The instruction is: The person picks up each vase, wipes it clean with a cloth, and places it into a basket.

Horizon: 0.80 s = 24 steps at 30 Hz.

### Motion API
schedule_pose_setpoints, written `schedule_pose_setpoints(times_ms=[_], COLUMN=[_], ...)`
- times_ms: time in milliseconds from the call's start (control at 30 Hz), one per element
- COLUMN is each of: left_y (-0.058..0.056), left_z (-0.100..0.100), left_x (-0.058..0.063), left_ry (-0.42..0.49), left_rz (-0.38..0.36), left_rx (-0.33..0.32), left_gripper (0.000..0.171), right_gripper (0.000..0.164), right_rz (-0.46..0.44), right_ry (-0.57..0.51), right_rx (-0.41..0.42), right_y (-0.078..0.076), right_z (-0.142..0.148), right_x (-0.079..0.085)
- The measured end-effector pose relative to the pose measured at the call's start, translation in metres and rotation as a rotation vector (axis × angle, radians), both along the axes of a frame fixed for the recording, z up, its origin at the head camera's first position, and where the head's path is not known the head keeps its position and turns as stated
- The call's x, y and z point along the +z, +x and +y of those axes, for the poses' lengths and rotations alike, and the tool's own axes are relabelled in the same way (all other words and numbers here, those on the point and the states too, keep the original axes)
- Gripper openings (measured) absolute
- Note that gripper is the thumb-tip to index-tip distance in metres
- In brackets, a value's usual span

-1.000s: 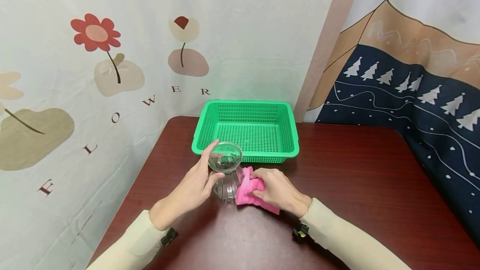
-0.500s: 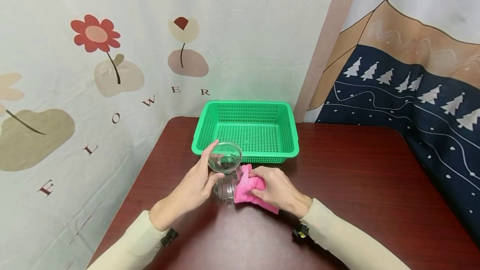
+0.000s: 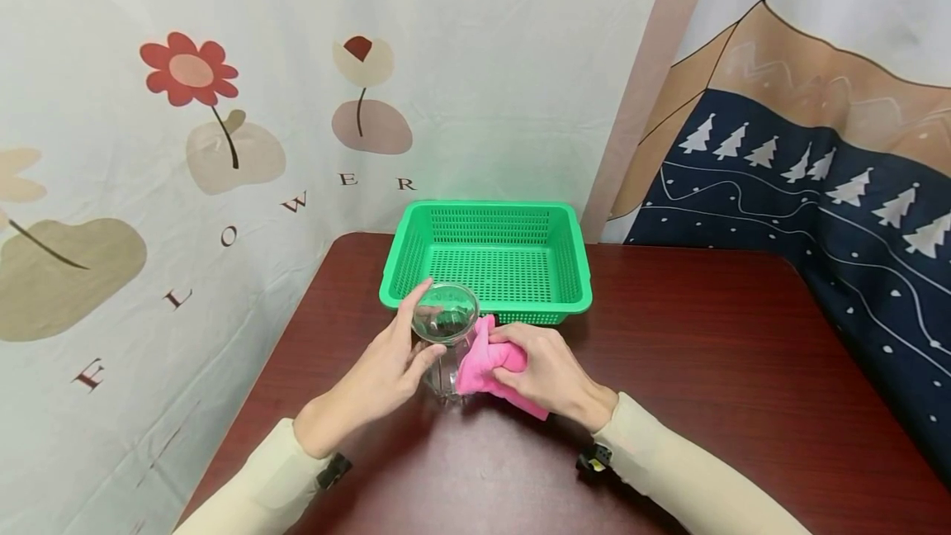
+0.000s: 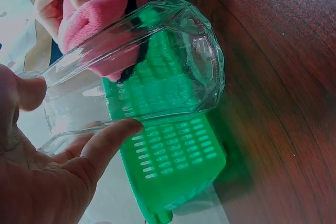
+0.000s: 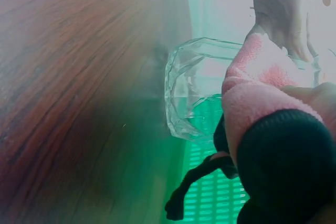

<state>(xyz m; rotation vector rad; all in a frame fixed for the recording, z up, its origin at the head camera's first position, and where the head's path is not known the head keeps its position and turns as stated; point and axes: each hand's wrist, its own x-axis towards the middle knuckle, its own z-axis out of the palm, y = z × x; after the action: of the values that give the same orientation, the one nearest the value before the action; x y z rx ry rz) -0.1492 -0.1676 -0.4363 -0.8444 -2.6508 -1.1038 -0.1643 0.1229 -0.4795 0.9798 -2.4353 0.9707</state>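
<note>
The glass jar (image 3: 451,366) is held upright just in front of the green basket (image 3: 520,306), with the left hand's (image 3: 375,374) thumb and fingers clamped around its neck, while the pink cloth (image 3: 483,366) is pinched by the right hand's (image 3: 550,374) fingers against its side. Should rubbing overcome that single-handed grip, the smooth glass could be twisted loose and tipped onto the table (image 3: 669,353).

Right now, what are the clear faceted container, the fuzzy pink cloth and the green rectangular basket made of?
The container looks like glossy glass, perhaps clear plastic: bright highlights. The cloth seems matt fabric: fuzzy surface. The basket is probably smooth plastic: even moulded slots.
</note>
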Motion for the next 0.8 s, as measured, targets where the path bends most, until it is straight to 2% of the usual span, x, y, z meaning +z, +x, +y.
schedule_pose_setpoints(times_ms=[400,800], left_y=[0.001,0.0], left_z=[-0.001,-0.002], left_x=[-0.002,-0.002], left_ry=[-0.022,-0.014], left_rz=[-0.069,-0.066], left_rx=[0.043,0.026], left_gripper=[0.099,0.098], right_gripper=[0.043,0.046], right_rz=[0.003,0.049], right_ry=[-0.091,-0.183], right_rx=[0.005,0.031], right_y=[0.002,-0.001], right_z=[-0.003,-0.005], right_x=[0.006,0.015])
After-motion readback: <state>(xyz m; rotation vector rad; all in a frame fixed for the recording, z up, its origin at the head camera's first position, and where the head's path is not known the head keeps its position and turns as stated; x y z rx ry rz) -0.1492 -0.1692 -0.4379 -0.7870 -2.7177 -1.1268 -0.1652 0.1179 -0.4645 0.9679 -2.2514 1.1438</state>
